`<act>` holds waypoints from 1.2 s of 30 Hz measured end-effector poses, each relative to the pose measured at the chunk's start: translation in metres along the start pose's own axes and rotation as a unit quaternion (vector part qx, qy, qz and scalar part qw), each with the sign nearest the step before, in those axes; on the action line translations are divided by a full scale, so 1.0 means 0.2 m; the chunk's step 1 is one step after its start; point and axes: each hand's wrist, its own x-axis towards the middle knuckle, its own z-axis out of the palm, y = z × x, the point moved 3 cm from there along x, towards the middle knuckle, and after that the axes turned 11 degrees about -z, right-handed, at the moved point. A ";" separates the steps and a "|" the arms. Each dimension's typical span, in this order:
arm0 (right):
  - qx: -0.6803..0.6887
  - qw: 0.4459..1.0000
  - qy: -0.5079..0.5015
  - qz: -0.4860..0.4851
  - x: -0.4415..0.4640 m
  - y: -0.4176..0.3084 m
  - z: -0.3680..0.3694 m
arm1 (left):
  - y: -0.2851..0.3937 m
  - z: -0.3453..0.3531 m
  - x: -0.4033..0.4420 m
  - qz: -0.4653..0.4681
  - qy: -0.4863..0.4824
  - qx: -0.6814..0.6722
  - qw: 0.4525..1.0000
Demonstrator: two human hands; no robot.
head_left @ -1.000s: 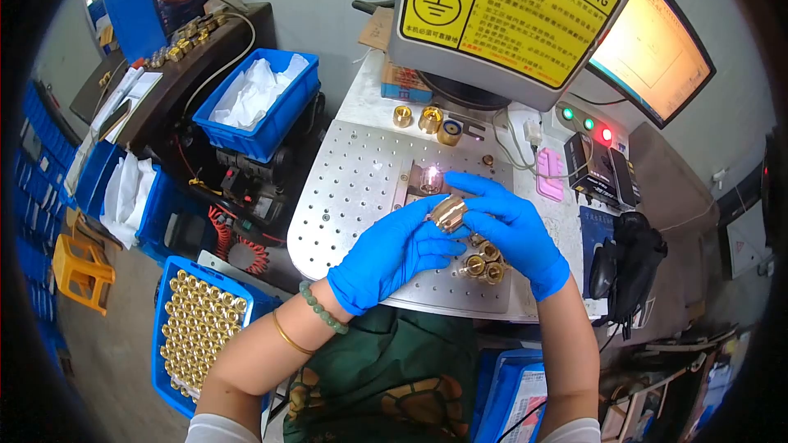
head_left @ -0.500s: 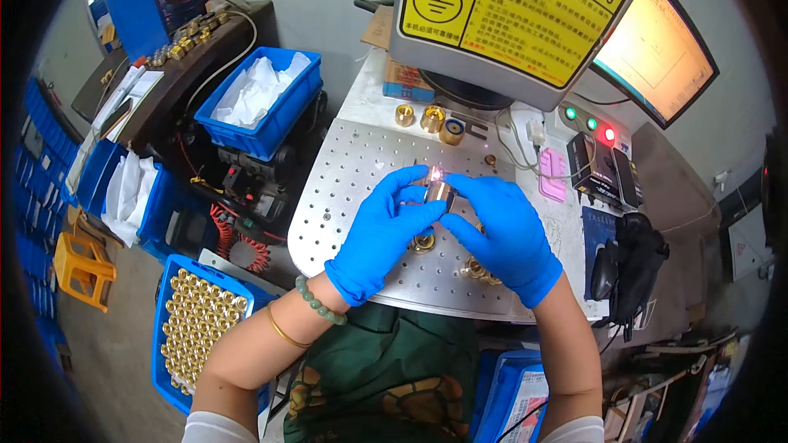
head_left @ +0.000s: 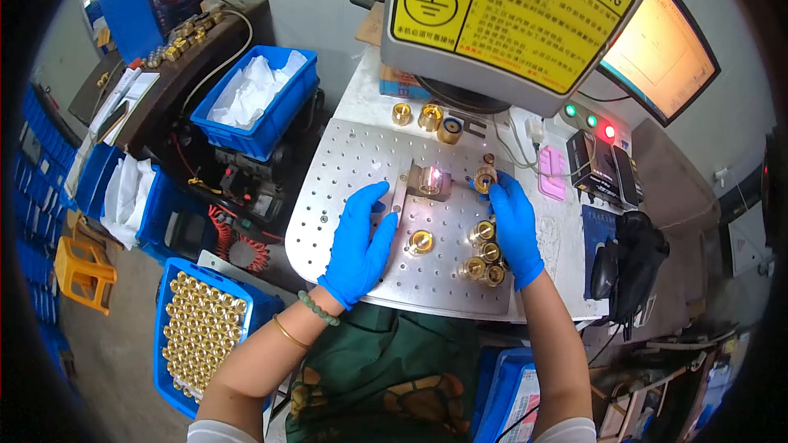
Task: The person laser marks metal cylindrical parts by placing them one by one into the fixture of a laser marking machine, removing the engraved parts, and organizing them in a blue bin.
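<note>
Head view: blue-gloved left hand (head_left: 353, 238) released, fingers parted, over perforated silver metal plate (head_left: 328, 189) on white desk (head_left: 562, 271). Blue-gloved right hand (head_left: 513, 226) has my grip round short hollow gold-coloured metal ring (head_left: 485, 180), toward plate's right side, just past cluster of gold-coloured rings (head_left: 490, 252). Best I pinch sides lightly, keep ring level, avoid knocking cluster, keep fingertips off brightly lit metal ring (head_left: 431, 180). Held ring looks shiny, opening toward me; finer marks too small to tell.
</note>
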 end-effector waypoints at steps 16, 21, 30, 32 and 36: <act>-0.040 0.999 -0.015 -0.031 -0.04 -0.08 0.05 | 0.02 0.02 0.02 -0.017 -0.020 -0.011 1.000; -0.037 0.998 -0.006 -0.047 -0.03 -0.06 0.05 | 0.02 0.02 0.01 -0.019 -0.024 0.001 1.000; -0.088 0.994 -0.043 -0.043 -0.04 -0.10 0.05 | 0.01 0.02 0.00 -0.027 -0.035 -0.012 0.999; -0.084 0.994 -0.035 -0.056 -0.06 -0.05 0.06 | 0.01 0.02 0.01 -0.016 -0.028 -0.011 0.999; -0.152 0.978 -0.042 -0.139 -0.06 -0.03 0.07 | 0.02 0.01 0.00 -0.004 -0.029 -0.002 1.000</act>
